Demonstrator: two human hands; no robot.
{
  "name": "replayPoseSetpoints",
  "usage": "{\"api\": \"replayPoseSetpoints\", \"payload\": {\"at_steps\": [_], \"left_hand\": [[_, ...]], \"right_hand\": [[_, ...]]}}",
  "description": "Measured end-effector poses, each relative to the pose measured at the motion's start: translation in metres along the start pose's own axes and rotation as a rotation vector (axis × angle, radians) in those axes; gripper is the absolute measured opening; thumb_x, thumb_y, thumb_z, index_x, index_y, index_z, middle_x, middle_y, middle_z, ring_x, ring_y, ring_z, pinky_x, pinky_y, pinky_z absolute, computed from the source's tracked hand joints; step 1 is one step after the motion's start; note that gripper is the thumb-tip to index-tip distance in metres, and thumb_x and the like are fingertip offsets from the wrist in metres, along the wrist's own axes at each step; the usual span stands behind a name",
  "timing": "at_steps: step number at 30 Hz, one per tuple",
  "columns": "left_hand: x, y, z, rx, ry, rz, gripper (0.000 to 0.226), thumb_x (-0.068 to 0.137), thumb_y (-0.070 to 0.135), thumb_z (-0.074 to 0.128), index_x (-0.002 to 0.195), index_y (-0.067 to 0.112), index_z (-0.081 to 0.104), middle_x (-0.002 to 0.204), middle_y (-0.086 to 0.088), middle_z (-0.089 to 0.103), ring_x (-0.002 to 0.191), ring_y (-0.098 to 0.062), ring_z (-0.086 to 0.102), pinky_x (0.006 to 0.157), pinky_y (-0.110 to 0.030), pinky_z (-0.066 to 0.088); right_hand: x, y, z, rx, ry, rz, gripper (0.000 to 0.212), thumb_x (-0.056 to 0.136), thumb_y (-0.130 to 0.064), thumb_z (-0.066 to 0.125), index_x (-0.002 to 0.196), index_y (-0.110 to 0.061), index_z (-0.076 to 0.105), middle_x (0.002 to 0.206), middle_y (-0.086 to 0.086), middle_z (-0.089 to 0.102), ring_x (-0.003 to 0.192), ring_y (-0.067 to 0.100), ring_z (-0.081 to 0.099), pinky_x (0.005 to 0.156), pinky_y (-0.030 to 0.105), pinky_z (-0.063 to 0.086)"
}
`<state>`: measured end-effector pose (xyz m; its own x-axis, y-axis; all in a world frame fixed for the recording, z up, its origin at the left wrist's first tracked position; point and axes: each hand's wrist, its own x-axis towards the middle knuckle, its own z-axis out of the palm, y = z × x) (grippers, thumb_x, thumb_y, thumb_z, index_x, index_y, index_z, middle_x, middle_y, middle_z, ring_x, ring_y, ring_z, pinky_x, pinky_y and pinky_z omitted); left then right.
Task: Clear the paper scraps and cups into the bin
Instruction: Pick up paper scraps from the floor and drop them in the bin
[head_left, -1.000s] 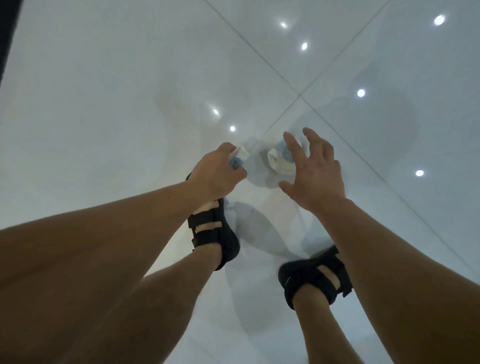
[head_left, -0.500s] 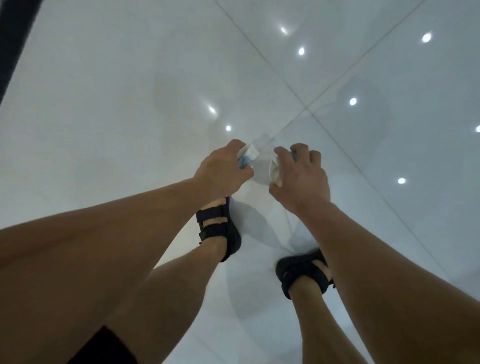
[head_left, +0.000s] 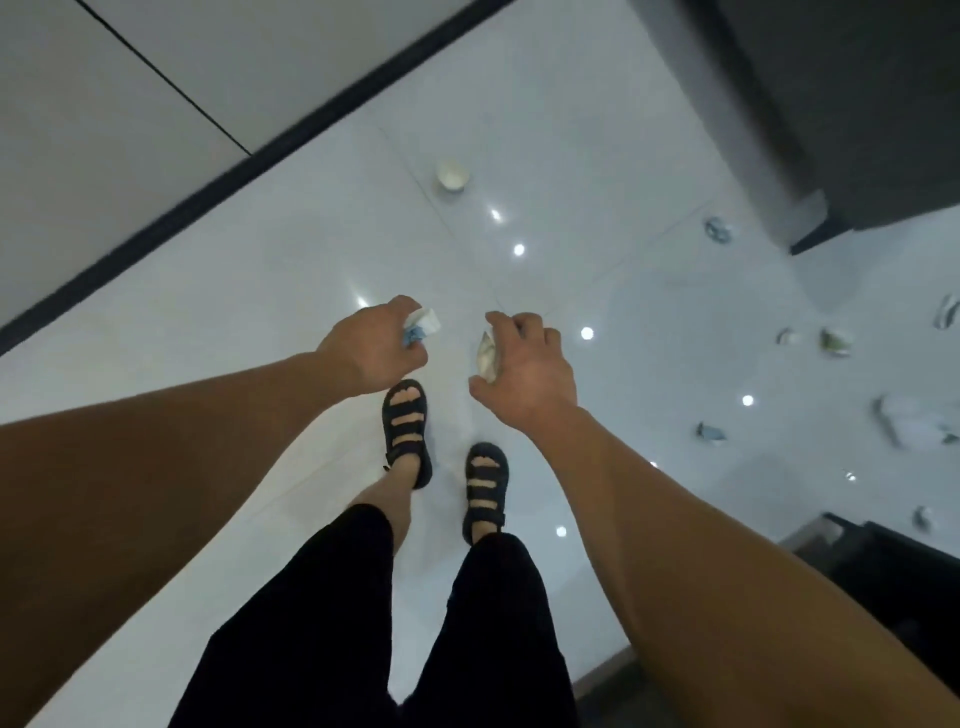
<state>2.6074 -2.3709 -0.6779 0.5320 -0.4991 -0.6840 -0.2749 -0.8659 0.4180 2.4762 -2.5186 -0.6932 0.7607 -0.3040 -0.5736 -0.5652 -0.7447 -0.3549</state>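
Hands: both raised in front of the body above the glossy white tile floor (head_left: 218, 322), each one loaded, so neither is free for another pick-up.
Left hand (head_left: 371, 345): fingers curled closed on a white paper scrap with a blue patch (head_left: 423, 325); the scrap pokes out at the hand's 2 o'clock, pinched rather than balled up.
Right hand (head_left: 524, 364): closed loosely on a crumpled whitish paper piece (head_left: 487, 353), held against the palm side at the hand's 9 o'clock; whether it is a scrap or a crushed cup I cannot tell.
Feet: black strap sandals (head_left: 408, 431) planted below the hands, person standing upright, which fits carrying rather than collecting.
Paper cup (head_left: 452, 176): lying on the floor at 12 o'clock from the hands, well apart, uncollected.
Scraps on floor: one near the dark cabinet (head_left: 857, 104) at 1 o'clock (head_left: 718, 229); a cluster at 3 o'clock (head_left: 836, 342); another lower down, at 4 o'clock (head_left: 710, 432). Blurred, so details are uncertain.
Bin: possibly the dark open-topped box (head_left: 893, 566) at 4 o'clock, near the right forearm; not certain.
Judgement: early in the task, much litter left. Both handfuls likely need dropping before anything more is gathered.
Risk: loose hold on the right may let the piece slip.
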Motion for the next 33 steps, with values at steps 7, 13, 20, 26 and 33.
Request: {"api": "replayPoseSetpoints", "payload": {"at_steps": [7,13,20,26,33], "left_hand": [[-0.143,0.009,-0.075,-0.133,0.259,-0.057,0.04,0.089,0.031,0.058,0.124,0.018,0.047,0.107,-0.006,0.061,0.089,-0.025,0.056,0.074,-0.033,0.045],[-0.27,-0.039,-0.089,-0.233,0.433,-0.185,0.04,0.088,0.032,0.057,0.126,0.021,0.046,0.105,-0.004,0.062,0.085,-0.023,0.057,0.072,-0.032,0.047],[-0.405,-0.143,-0.085,-0.371,0.661,-0.407,0.039,0.087,0.032,0.055,0.124,0.024,0.046,0.1,0.0,0.059,0.084,-0.024,0.058,0.071,-0.032,0.048],[-0.518,-0.254,-0.067,-0.429,0.815,-0.543,0.039,0.087,0.033,0.055,0.124,0.026,0.046,0.099,0.0,0.06,0.081,-0.023,0.057,0.065,-0.029,0.043],[-0.654,-0.378,-0.05,-0.47,0.959,-0.714,0.04,0.085,0.034,0.057,0.122,0.025,0.046,0.097,0.0,0.059,0.08,-0.023,0.056,0.067,-0.032,0.049]], "right_hand": [[-0.077,-0.099,-0.086,-0.146,0.059,-0.209,0.079,0.08,-0.045,0.064,0.146,-0.028,0.025,0.139,0.005,0.034,0.121,0.03,0.036,0.089,0.041,0.045],[-0.145,-0.183,-0.099,-0.292,0.021,-0.401,0.079,0.078,-0.046,0.064,0.145,-0.031,0.024,0.137,0.002,0.034,0.119,0.028,0.036,0.082,0.037,0.042],[-0.202,-0.317,-0.066,-0.457,0.003,-0.671,0.077,0.078,-0.044,0.064,0.143,-0.032,0.025,0.133,0.001,0.036,0.117,0.027,0.037,0.075,0.033,0.038],[-0.27,-0.453,0.014,-0.553,-0.018,-0.865,0.078,0.079,-0.044,0.064,0.144,-0.03,0.025,0.135,0.003,0.035,0.119,0.027,0.036,0.079,0.034,0.039],[-0.358,-0.591,0.121,-0.615,-0.058,-1.085,0.079,0.078,-0.046,0.064,0.144,-0.03,0.024,0.137,0.003,0.035,0.121,0.029,0.036,0.091,0.039,0.043]]}}
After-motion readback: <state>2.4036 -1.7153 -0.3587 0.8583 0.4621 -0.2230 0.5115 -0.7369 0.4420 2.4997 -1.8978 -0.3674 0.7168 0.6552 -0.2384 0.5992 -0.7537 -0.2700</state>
